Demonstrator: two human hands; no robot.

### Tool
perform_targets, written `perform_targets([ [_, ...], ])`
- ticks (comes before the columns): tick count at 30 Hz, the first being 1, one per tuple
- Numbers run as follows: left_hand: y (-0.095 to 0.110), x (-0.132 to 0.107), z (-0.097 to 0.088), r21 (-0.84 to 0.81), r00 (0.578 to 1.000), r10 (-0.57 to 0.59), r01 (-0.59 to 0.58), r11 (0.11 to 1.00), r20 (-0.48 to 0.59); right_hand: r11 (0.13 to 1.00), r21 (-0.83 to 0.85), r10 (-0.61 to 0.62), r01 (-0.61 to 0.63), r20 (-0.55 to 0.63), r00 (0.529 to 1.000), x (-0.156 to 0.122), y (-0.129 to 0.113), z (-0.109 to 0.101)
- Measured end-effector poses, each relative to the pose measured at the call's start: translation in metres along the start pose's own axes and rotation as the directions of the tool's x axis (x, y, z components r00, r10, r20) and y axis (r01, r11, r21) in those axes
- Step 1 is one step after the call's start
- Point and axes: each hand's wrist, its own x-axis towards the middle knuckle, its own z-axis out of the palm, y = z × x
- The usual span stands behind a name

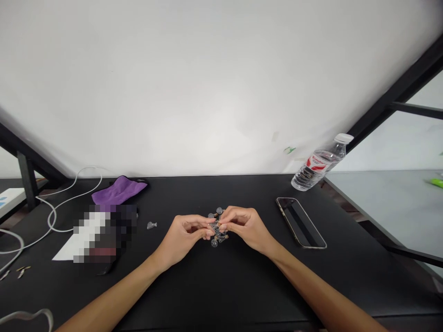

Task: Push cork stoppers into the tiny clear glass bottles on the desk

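Observation:
Several tiny clear glass bottles with corks [214,243] lie in a small cluster on the black table [214,286]. Over that cluster my left hand [188,233] has thumb and fingertips pinched, seemingly on one tiny glass bottle. From the other side my right hand [244,226] pinches at the same spot, close to a brownish cork; its fingertips hide what exactly they grip. The two hands' fingertips nearly meet. Apart from the cluster, a single small flask-shaped glass bottle [151,225] lies on its side to the left.
On the right lie a phone [302,222] and, behind it, a tilted-looking water bottle [321,163]. A purple cloth [119,190], a white cable [51,216] and a white sheet [65,246] beside a blurred-out patch are at left. A white wall [207,92] rises behind.

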Motion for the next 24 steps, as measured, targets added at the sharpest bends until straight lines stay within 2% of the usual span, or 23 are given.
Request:
perform_targets([
  [7, -0.002, -0.002, 0.001, 0.082, 0.999, 0.052, -0.05, 0.995, -0.013, 1.0, -0.016, 0.023, -0.023, 0.027, 0.999, -0.001, -0.005, -0.002],
  [15, 0.0, -0.002, 0.001, 0.371, 0.969, 0.24, -0.244, 0.896, 0.058, 0.997, 0.044, 0.061, -0.063, 0.052, 0.997, 0.0, 0.003, -0.006],
  [17, 0.0, 0.0, -0.003, 0.4, 0.974, 0.209, -0.226, 0.888, 0.086, 0.998, -0.014, 0.069, -0.069, 0.057, 0.996, 0.001, 0.005, -0.006],
  [20, 0.002, 0.004, -0.013, 0.462, 0.98, 0.122, -0.182, 0.868, 0.157, 0.981, -0.192, 0.04, -0.029, 0.055, 0.998, 0.003, 0.005, -0.007],
  [24, 0.004, 0.006, -0.026, 0.641, 0.958, 0.118, -0.264, 0.721, 0.262, 0.927, -0.374, -0.013, 0.007, -0.013, 1.0, 0.006, 0.001, -0.014],
])
